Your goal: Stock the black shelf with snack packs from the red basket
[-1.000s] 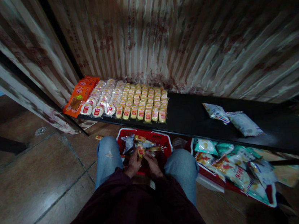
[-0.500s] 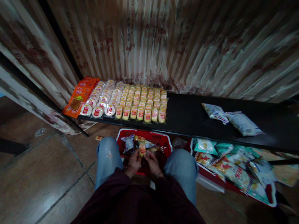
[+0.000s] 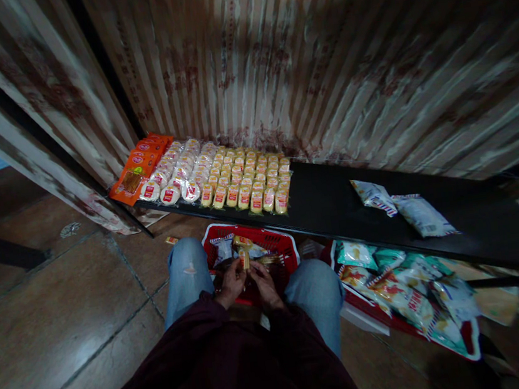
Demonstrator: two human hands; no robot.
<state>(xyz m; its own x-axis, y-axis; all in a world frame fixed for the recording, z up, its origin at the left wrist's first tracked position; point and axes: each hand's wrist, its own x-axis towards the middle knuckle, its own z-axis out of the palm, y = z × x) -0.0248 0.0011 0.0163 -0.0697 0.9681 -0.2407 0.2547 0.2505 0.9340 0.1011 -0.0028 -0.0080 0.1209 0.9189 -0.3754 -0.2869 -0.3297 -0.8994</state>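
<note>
Both hands are closed on a small wrapped yellow cake [image 3: 244,259], held upright over the red basket [image 3: 288,239] between my knees. My left hand [image 3: 233,281] grips it from the left, my right hand [image 3: 263,281] from the right. Inside the basket, another yellow packet [image 3: 241,241] lies just beyond the held one, beside white-and-blue packets [image 3: 223,249]. On the black shelf [image 3: 324,202] ahead stand rows of similar yellow wrapped cakes [image 3: 244,197]. To their left are rows of round white wrapped cakes [image 3: 170,194].
Orange packets [image 3: 136,172] lie at the shelf's left end, and two white bags [image 3: 423,215] rest toward its right. Beneath the shelf on the right, a second basket [image 3: 470,336] holds several snack bags [image 3: 412,302]. A pleated curtain [image 3: 242,51] hangs behind. One small packet [image 3: 171,240] lies on the floor.
The yellow cake has turned in my fingers, so its red label faces me less and its narrow side shows. My hands stay in nearly the same place.
</note>
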